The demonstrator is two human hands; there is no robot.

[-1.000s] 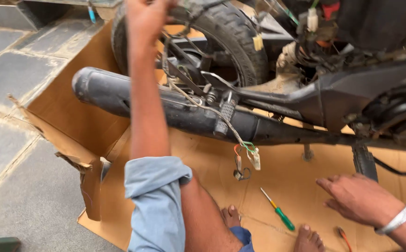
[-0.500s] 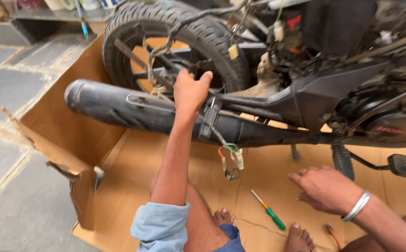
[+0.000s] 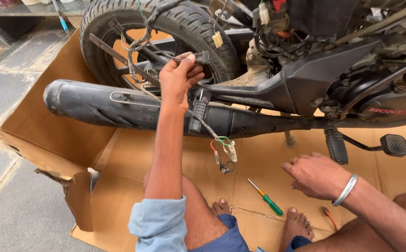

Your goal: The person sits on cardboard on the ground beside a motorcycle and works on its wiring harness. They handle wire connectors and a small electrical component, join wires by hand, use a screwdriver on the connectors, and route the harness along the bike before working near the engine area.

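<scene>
a black footpeg (image 3: 202,57) is being pinched in the fingers of the left hand (image 3: 177,79), just in front of the rear tyre (image 3: 184,25) and above the black exhaust (image 3: 119,105). wires are crowding behind the grip. below it, open cardboard (image 3: 133,158) is carrying a green screwdriver (image 3: 266,198); the right hand (image 3: 317,175) is resting there, fingers loose, holding nothing.

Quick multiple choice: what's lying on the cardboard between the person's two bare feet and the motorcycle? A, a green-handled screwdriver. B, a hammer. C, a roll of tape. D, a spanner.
A: a screwdriver with a green handle lies on the cardboard, just ahead of the feet and near the right hand.
</scene>
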